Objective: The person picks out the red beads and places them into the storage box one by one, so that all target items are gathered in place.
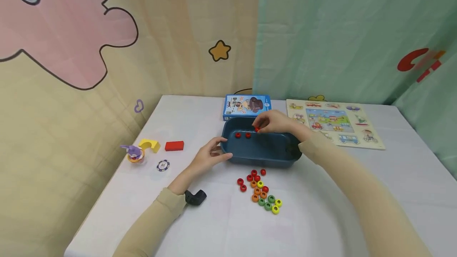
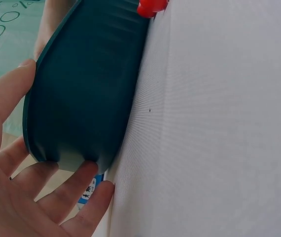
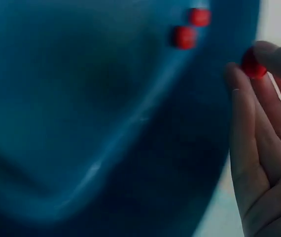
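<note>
A dark blue rectangular tub stands in the middle of the table. My left hand rests at its left end, fingers spread, fingertips and thumb touching the outside of the wall. Over the tub's far side, my right hand pinches a red bead between thumb and fingers. Two red beads lie apart from each other on the tub floor, near the far wall. In front of the tub, several red, orange, yellow and green beads lie loose on the white cloth.
Behind the tub is a blue box; a picture puzzle board lies at back right. To the left are a purple toy, yellow arch block, red block and poker chip. A black pipe-shaped object lies beside my left wrist.
</note>
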The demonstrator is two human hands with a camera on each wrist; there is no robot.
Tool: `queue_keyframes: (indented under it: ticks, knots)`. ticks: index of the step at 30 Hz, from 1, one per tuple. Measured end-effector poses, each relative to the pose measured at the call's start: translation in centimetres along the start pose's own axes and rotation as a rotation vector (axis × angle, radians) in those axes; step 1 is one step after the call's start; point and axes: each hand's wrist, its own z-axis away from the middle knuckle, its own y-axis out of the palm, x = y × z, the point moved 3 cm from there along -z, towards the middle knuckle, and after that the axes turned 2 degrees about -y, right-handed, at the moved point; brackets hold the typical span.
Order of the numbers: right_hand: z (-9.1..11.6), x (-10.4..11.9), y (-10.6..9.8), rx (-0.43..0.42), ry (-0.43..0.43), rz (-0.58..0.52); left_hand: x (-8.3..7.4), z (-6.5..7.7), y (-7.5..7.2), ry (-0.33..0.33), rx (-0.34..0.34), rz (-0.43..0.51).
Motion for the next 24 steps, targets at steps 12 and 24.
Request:
queue_keyframes:
  ticks: [12,24]
  knots:
    - [-1.2,-2.7,2.0,0.066,0.084,0.193,-0.2,-0.1,0.1,-0.006,-0.013,-0.007]
    - [-1.0,-2.5,1.9,0.038,0.093,0.237,0.1,-0.1,0.1,0.015,-0.013,-0.004]
